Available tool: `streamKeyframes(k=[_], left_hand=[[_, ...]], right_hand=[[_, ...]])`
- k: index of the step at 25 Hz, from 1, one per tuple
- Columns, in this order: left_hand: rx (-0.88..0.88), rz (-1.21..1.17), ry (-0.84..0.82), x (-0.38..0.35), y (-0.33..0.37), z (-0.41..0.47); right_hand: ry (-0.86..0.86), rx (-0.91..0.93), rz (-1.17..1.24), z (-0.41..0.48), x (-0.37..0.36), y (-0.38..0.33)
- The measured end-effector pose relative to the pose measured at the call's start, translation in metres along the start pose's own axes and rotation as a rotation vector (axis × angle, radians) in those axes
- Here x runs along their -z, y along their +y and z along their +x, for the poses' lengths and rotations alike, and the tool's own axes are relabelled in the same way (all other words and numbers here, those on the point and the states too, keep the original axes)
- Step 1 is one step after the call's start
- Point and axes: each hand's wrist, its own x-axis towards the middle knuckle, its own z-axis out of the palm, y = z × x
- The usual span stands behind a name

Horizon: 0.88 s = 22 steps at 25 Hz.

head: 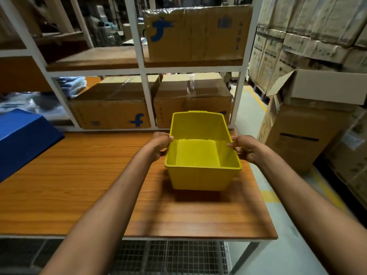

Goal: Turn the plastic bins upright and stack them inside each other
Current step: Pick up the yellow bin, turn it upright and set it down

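The yellow bin (pixel 200 175) sat open side up over the wooden table (pixel 79 185), right of centre. The left hand (pixel 160 143) gripped its rim at 9 o'clock and the right hand (pixel 245 148) at 3 o'clock, thumbs hooked inside. A blue bin (pixel 21 141) lay overturned far out at 9 o'clock.

Table: orange-brown wood-grain tabletop (pixel 79 175) on a white metal frame, with grey wire mesh (pixel 168 257) under its near edge.
Rack: white metal shelving rack (pixel 142 70) with brown wooden boards, along the table's far edge.
Upper shelf: one large taped brown cardboard box (pixel 196 34) with a blue logo.
Lower shelf: two taped brown cardboard boxes (pixel 111 108) side by side; clear plastic-wrapped packets (pixel 73 84) to their left.
Right side: open-flapped tall cardboard carton (pixel 301 132) near the table's far right corner; a wall of stacked brown cartons (pixel 307 32) behind.
Floor: pale grey concrete floor (pixel 248 116) with yellow painted lines (pixel 258 99).
Light: dim, darkest behind the rack.
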Motion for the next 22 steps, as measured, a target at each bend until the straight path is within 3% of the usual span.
streamKeyframes(k=[22], left_hand=[[-0.007,-0.042,-0.024,-0.010,-0.020,0.032]], right_hand=[[0.147,0.073,-0.037,0.009,-0.007,0.000]])
